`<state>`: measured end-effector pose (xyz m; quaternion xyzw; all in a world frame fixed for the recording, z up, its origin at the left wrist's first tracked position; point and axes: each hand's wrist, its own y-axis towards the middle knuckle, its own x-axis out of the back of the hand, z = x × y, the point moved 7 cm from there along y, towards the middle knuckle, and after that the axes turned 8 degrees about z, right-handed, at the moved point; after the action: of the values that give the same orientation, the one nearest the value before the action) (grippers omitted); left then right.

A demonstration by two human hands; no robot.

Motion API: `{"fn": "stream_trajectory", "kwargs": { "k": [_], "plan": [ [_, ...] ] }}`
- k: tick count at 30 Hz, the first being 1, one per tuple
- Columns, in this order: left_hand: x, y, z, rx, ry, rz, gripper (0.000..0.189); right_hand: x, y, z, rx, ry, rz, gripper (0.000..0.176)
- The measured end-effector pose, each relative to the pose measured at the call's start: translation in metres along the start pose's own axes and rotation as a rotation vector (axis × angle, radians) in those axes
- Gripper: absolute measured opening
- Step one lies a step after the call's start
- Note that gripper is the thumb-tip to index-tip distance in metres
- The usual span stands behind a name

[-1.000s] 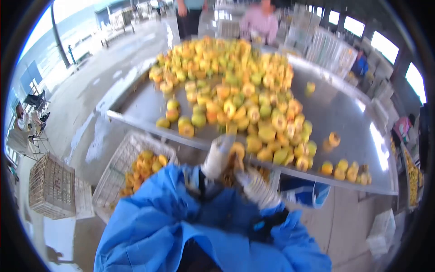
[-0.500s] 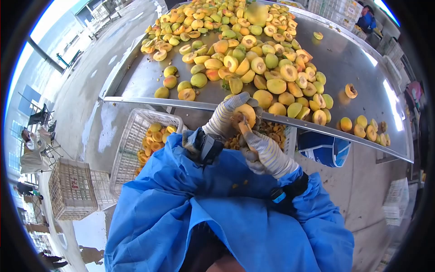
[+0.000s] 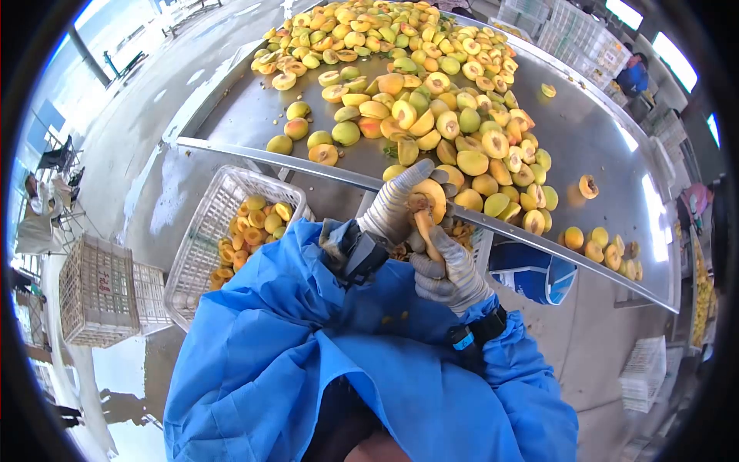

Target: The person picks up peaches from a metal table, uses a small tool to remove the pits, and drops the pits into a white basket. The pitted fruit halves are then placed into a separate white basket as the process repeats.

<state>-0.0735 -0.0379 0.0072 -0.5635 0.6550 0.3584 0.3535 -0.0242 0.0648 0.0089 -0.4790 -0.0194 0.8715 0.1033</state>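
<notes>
My left hand (image 3: 396,202), in a striped glove, is closed around a halved yellow fruit (image 3: 433,197) near the table's front edge. In my right hand (image 3: 450,269), also gloved, is a tool with a light wooden handle (image 3: 428,235); its upper end meets the brownish middle of the fruit half. The tip of the tool is hidden there. Beyond my hands, a pile of halved yellow-green fruit (image 3: 416,96) lies on the metal table (image 3: 550,158). Below my hands, fruit pieces show in a container partly hidden by my arms.
A white crate (image 3: 181,266) holding fruit halves stands at the left under the table edge. Stacked crates (image 3: 100,289) are farther left. A blue bag or container (image 3: 531,271) hangs or stands below the table at right. A person in blue (image 3: 633,77) is at the far right.
The view has shifted, so the table and crates appear moved leftward. My left hand still holds the fruit half; my right hand and the tool handle have turned more upright.
</notes>
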Motion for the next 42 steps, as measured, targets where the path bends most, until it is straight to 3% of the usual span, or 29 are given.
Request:
{"fn": "stream_trajectory", "kwargs": {
  "k": [3, 6, 10, 13, 16, 19, 22, 25, 28, 30, 32, 33, 34, 36, 39, 42],
  "plan": [
    [0.004, 0.0, -0.002, -0.022, 0.01, -0.157, 0.038, 0.004, -0.006, 0.008, -0.004, -0.275, -0.224, 0.039],
    [0.006, 0.0, -0.017, -0.245, 0.396, -0.2, 0.033, 0.002, -0.015, 0.011, 0.0, -0.49, -0.345, 0.039],
    [0.005, -0.002, -0.013, -0.163, 0.369, -0.198, 0.037, 0.005, -0.021, 0.009, -0.064, -0.39, -0.317, 0.036],
    [-0.006, -0.007, -0.005, 0.053, 0.207, -0.099, 0.042, 0.002, -0.022, 0.008, -0.038, -0.293, -0.139, 0.036],
    [-0.01, -0.014, -0.005, 0.124, 0.137, -0.126, 0.046, -0.005, -0.021, 0.004, -0.04, -0.196, -0.05, 0.038],
    [0.002, -0.012, -0.018, 0.015, 0.069, -0.189, 0.046, -0.012, -0.034, 0.019, 0.061, -0.177, -0.056, 0.039],
    [0.004, -0.017, -0.038, -0.038, 0.11, -0.192, 0.045, -0.005, -0.057, 0.047, 0.03, -0.57, -0.407, 0.046],
    [0.003, -0.028, -0.057, -0.114, 0.241, -0.145, 0.042, 0.032, -0.064, 0.067, -0.295, -1.565, -0.44, 0.05],
    [0.009, -0.071, -0.099, -0.202, 0.704, -0.31, 0.039, 0.066, -0.076, 0.066, -0.422, -1.878, -0.52, 0.042],
    [0.036, -0.109, -0.131, -0.188, 1.137, -0.454, 0.035, 0.062, -0.08, 0.067, -0.382, -1.804, -0.522, 0.044],
    [0.053, -0.142, -0.168, -0.202, 1.606, -0.467, 0.037, 0.055, -0.078, 0.065, -0.317, -1.79, -0.493, 0.045],
    [0.059, -0.155, -0.182, 0.036, 1.829, -0.743, 0.039, 0.051, -0.076, 0.065, -0.293, -1.802, -0.484, 0.046],
    [0.048, -0.155, -0.194, -0.271, 2.279, -0.772, 0.04, 0.048, -0.074, 0.065, -0.27, -1.814, -0.474, 0.047],
    [0.064, -0.142, -0.211, -0.436, 2.17, -0.807, 0.04, 0.044, -0.067, 0.066, -0.258, -1.859, -0.468, 0.048],
    [0.074, -0.08, -0.222, -0.271, 2.021, -0.693, 0.038, 0.029, -0.056, 0.067, -0.088, -1.98, -0.434, 0.049],
    [0.104, -0.02, -0.214, 0.194, 1.969, -0.757, 0.039, 0.019, -0.049, 0.062, -0.111, -1.874, -0.42, 0.05]
  ]
}}
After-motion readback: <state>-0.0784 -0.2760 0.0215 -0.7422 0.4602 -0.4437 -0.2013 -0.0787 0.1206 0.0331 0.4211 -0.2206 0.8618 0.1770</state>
